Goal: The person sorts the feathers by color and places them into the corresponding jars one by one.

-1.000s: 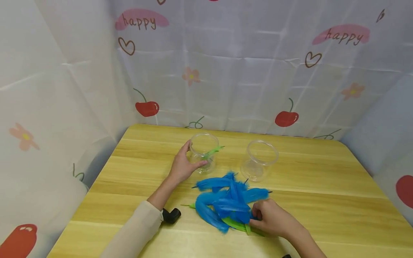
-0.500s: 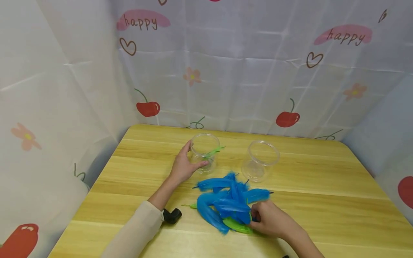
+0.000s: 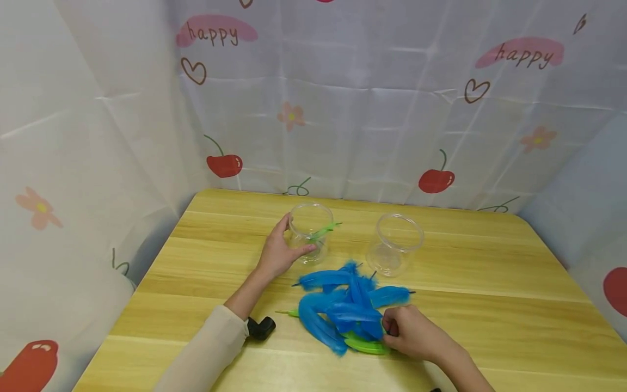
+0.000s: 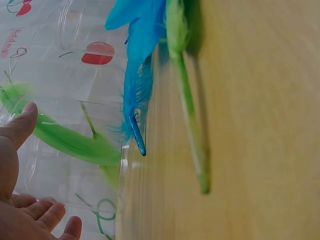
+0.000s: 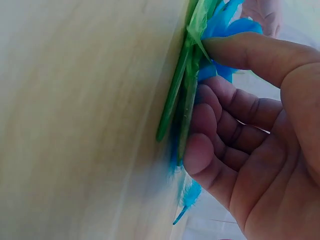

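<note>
Since a second ago the right hand (image 3: 413,333) has drawn slightly in, and the green feathers (image 3: 364,345) under the heap now lie a little flatter and more exposed. Its fingertips (image 5: 200,152) and thumb pinch those green quills (image 5: 181,107) at the near right edge of the pile of blue feathers (image 3: 343,307), whose long axes run mostly leftward from the fingers across the light wooden table (image 3: 490,283). The left hand (image 3: 276,253) is curled round the clear plastic jar with one green feather inside (image 3: 309,231), beyond the pile. An empty clear jar (image 3: 395,242) stands farther from the right hand's fingers.
</note>
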`<state>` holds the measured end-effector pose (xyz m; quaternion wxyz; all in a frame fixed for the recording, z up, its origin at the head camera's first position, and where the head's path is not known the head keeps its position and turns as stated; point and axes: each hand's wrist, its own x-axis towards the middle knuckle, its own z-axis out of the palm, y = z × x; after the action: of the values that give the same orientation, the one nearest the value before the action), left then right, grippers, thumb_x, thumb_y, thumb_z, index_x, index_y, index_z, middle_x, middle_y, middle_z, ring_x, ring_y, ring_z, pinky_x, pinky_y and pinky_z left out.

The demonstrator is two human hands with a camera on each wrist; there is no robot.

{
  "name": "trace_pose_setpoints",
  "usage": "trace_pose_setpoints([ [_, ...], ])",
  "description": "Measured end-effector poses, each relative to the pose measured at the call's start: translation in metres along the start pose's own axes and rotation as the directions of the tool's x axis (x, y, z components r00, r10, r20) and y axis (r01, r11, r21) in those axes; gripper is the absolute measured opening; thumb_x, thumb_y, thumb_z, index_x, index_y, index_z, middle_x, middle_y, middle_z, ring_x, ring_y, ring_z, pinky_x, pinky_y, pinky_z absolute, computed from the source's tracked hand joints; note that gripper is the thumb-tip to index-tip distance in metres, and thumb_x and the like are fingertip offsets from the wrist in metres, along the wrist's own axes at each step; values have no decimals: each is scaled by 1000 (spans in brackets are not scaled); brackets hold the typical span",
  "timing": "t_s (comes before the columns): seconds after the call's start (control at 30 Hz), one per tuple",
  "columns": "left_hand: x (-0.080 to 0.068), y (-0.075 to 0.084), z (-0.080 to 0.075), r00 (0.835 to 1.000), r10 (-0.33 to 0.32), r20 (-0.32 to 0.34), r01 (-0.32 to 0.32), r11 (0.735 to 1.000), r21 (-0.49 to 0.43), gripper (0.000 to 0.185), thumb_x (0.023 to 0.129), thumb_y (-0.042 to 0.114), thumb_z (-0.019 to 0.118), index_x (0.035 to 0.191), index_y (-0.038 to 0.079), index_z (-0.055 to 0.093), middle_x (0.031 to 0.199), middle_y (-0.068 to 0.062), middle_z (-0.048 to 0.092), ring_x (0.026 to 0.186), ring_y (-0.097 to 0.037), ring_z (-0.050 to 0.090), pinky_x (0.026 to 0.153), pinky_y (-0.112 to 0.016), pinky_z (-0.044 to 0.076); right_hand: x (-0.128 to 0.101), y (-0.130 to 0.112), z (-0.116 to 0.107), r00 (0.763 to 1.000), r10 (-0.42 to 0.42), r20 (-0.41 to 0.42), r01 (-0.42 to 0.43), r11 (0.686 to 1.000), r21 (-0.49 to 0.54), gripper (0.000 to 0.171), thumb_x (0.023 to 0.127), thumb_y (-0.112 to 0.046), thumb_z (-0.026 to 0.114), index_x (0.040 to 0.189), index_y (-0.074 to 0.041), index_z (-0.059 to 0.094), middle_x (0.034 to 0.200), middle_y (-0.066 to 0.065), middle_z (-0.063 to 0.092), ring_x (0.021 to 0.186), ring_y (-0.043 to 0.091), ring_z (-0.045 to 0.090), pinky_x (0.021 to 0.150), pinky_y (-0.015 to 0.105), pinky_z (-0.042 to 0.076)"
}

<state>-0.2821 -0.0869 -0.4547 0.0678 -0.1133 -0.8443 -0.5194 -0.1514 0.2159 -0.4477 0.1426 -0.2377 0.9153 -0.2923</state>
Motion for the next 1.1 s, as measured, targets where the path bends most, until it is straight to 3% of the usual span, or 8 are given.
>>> trace_pose_setpoints([
  [0.3,0,2,1,1000,0,5,0,1000,3,101,77,34,86,155,7,28,150,-16,43,140,-32,37,112,-54,30,-5,3,-5,999,43,15,-43,999,30,20,87,-6,67,72,-16,58,61,-12,46,54,1,41,49,21,36],
  [0.67,-2,3,-1,1000,-14,10,14,1000,2,103,77,34,87,156,6,27,152,-15,41,141,-32,35,113,-54,29,-22,10,-32,997,60,-42,-60,998,-1,19,92,-6,65,75,-13,59,62,-10,46,53,1,39,49,22,36],
  [0.87,-2,2,-1,1000,-7,5,7,1000,-4,102,77,34,87,156,8,28,151,-15,42,141,-32,35,113,-55,28,-28,8,-44,991,45,-126,-49,998,-28,11,94,-9,66,83,-10,65,66,-11,51,57,1,43,50,23,41],
  [1.1,-1,1,-1,1000,15,6,-15,1000,-17,101,77,33,87,155,8,29,149,-17,44,140,-33,37,112,-56,29,-22,0,-50,960,-64,-274,40,995,-93,8,92,-10,70,86,-14,67,68,-16,52,59,0,46,52,23,43],
])
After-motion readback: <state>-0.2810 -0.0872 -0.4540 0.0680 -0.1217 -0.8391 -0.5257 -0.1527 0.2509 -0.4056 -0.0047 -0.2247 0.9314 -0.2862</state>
